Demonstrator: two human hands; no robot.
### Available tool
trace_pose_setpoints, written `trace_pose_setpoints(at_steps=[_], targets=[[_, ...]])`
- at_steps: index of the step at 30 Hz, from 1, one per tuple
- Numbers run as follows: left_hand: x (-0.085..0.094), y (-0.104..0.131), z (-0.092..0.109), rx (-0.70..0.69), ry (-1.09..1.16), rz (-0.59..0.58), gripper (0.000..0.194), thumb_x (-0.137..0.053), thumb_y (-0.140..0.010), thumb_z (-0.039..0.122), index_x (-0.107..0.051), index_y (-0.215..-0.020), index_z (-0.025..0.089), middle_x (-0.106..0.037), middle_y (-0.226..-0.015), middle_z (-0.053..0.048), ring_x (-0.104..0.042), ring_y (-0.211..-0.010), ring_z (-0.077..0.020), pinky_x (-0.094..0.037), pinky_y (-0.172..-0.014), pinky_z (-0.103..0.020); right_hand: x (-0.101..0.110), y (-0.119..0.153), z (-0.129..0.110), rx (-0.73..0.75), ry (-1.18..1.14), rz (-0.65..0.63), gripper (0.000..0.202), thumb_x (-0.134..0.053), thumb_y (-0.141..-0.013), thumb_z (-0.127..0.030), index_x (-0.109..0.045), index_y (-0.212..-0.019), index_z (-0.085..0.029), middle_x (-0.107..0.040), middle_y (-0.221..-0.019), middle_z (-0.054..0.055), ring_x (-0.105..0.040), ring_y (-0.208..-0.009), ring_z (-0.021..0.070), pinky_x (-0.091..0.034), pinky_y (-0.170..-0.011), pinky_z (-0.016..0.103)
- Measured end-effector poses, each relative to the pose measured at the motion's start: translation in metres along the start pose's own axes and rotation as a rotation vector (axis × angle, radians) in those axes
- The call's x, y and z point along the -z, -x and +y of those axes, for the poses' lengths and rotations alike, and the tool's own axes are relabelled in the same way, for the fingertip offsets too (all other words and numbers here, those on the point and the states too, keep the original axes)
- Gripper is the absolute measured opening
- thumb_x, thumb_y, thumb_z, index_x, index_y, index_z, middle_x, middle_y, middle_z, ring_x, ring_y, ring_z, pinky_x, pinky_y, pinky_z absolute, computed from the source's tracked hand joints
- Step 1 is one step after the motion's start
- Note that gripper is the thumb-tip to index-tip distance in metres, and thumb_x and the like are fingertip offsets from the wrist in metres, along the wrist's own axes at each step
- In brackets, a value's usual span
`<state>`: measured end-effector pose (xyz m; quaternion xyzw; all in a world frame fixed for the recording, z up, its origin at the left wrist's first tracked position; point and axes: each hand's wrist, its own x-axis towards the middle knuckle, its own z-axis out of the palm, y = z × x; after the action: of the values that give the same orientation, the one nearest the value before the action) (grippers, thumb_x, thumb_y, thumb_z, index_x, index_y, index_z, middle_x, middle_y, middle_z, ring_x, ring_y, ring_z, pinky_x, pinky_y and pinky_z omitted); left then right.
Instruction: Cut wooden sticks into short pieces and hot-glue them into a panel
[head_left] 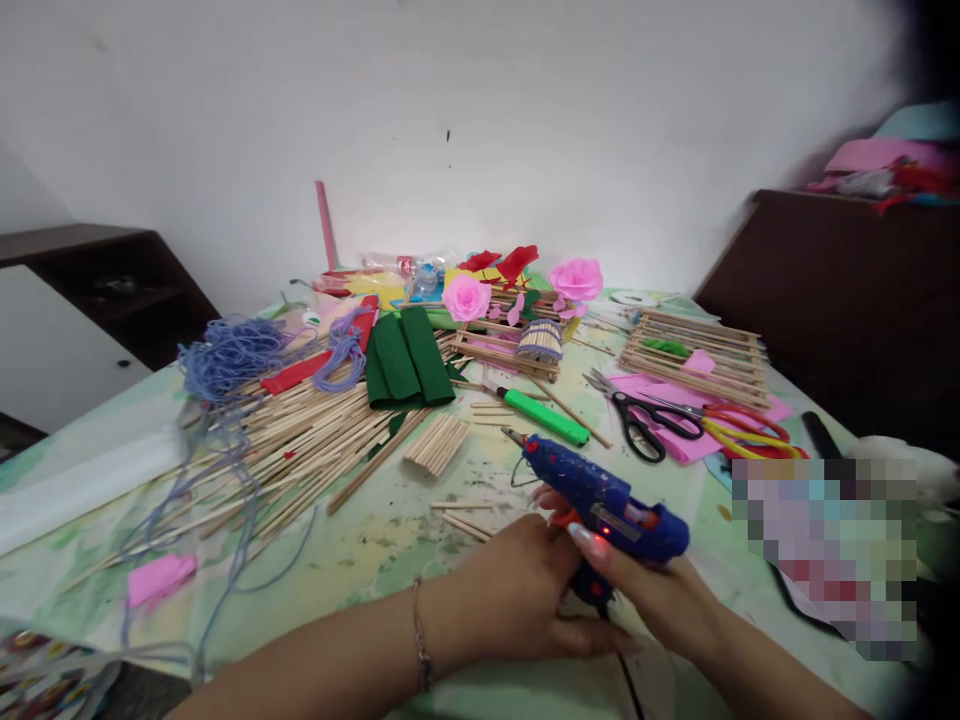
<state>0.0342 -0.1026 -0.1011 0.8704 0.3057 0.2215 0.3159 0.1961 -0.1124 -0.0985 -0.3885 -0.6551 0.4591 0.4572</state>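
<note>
A blue hot glue gun (600, 490) is held above the table, nozzle pointing to the far left, a small red light glowing on its side. My right hand (637, 575) is closed around its grip, the thumb lying along the body. My left hand (517, 580), with a chain bracelet at the wrist, is curled against the grip from the left; its fingertips are partly hidden. Beyond the nozzle lies a small panel of short sticks (436, 446) set side by side. A few loose short sticks (466, 522) rest in front of my left hand.
A green utility knife (546, 415) and black scissors (637, 420) lie past the gun. Long wooden sticks (300, 440), purple yarn (232, 358) and folded green paper (409, 360) spread leftward. Farther back stand pink paper flowers (576, 280) and a stick frame (694, 355).
</note>
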Motion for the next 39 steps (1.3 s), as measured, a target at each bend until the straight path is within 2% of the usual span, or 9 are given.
trace_pose_setpoints(at_steps=[4,6,9,11,14,19,28,32,39], targets=[[0.034,0.001,-0.011,-0.050,-0.083,-0.086,0.026,-0.056,-0.082,0.040,-0.068,-0.090,0.018,-0.068,-0.077,-0.006,-0.061,-0.075,-0.0199,-0.045,-0.078,-0.032,0.009,-0.006,-0.007,-0.038,-0.388,0.150,0.021,-0.065,-0.081,-0.040,-0.071,-0.091,-0.023,-0.066,-0.087,0.007,-0.064,-0.081,0.0208,-0.057,-0.069,0.033],[0.057,0.000,-0.029,0.029,-0.074,0.144,0.019,-0.050,-0.081,0.027,-0.066,-0.081,0.017,-0.067,-0.075,-0.005,-0.059,-0.071,-0.0174,-0.044,-0.074,-0.029,0.018,-0.013,-0.011,-0.069,-0.534,0.212,0.020,-0.066,-0.078,-0.040,-0.070,-0.088,-0.022,-0.060,-0.085,0.007,-0.060,-0.078,0.0192,-0.053,-0.055,0.027],[0.087,-0.001,-0.068,0.213,-0.037,0.600,0.025,-0.042,-0.086,0.031,-0.060,-0.075,0.017,-0.064,-0.075,-0.004,-0.059,-0.075,-0.0173,-0.044,-0.075,-0.029,0.026,-0.021,-0.011,-0.154,-0.645,0.226,0.020,-0.062,-0.078,-0.040,-0.067,-0.083,-0.021,-0.054,-0.080,0.007,-0.049,-0.062,0.0154,-0.033,-0.033,0.020],[0.099,-0.002,-0.094,0.259,-0.066,0.720,0.027,-0.039,-0.089,0.034,-0.060,-0.083,0.017,-0.065,-0.083,-0.005,-0.059,-0.082,-0.0179,-0.044,-0.079,-0.029,0.028,-0.023,-0.007,-0.207,-0.670,0.183,0.020,-0.059,-0.079,-0.040,-0.064,-0.080,-0.021,-0.052,-0.077,0.007,-0.040,-0.056,0.0139,-0.021,-0.029,0.020],[0.101,-0.003,-0.120,0.308,-0.128,0.632,0.031,-0.037,-0.090,0.036,-0.061,-0.088,0.016,-0.066,-0.090,-0.006,-0.059,-0.087,-0.0184,-0.043,-0.081,-0.028,0.026,-0.023,-0.003,-0.263,-0.712,0.123,0.019,-0.060,-0.078,-0.040,-0.060,-0.077,-0.021,-0.047,-0.075,0.006,-0.034,-0.056,0.0133,-0.014,-0.029,0.019],[0.090,-0.009,-0.129,0.420,-0.174,0.373,0.029,-0.039,-0.086,0.033,-0.063,-0.084,0.017,-0.066,-0.087,-0.005,-0.058,-0.083,-0.0198,-0.041,-0.074,-0.028,0.025,-0.024,-0.005,-0.299,-0.759,0.128,0.023,-0.069,-0.070,-0.039,-0.059,-0.069,-0.019,-0.043,-0.072,0.003,-0.027,-0.055,0.0106,-0.009,-0.031,0.017],[0.085,-0.012,-0.136,0.484,-0.102,0.347,0.034,-0.042,-0.084,0.044,-0.056,-0.069,0.017,-0.056,-0.071,-0.002,-0.050,-0.069,-0.0171,-0.037,-0.064,-0.028,0.024,-0.023,-0.006,-0.271,-0.700,0.095,0.023,-0.067,-0.072,-0.041,-0.058,-0.068,-0.020,-0.042,-0.073,0.002,-0.023,-0.052,0.0098,-0.008,-0.033,0.019],[0.088,-0.013,-0.128,0.535,0.064,0.483,0.034,-0.046,-0.081,0.048,-0.045,-0.063,0.019,-0.044,-0.061,0.003,-0.041,-0.061,-0.0130,-0.032,-0.058,-0.025,0.022,-0.022,-0.009,-0.268,-0.687,0.099,0.019,-0.072,-0.069,-0.034,-0.061,-0.072,-0.019,-0.045,-0.074,0.001,-0.019,-0.051,0.0078,-0.009,-0.032,0.019],[0.083,-0.018,-0.135,0.562,0.212,0.564,0.032,-0.049,-0.078,0.049,-0.051,-0.069,0.018,-0.052,-0.065,0.001,-0.048,-0.065,-0.0142,-0.037,-0.065,-0.025,0.023,-0.021,-0.009,-0.257,-0.691,0.102,0.017,-0.072,-0.070,-0.027,-0.058,-0.075,-0.019,-0.046,-0.075,0.000,-0.022,-0.050,0.0060,-0.012,-0.033,0.017]])
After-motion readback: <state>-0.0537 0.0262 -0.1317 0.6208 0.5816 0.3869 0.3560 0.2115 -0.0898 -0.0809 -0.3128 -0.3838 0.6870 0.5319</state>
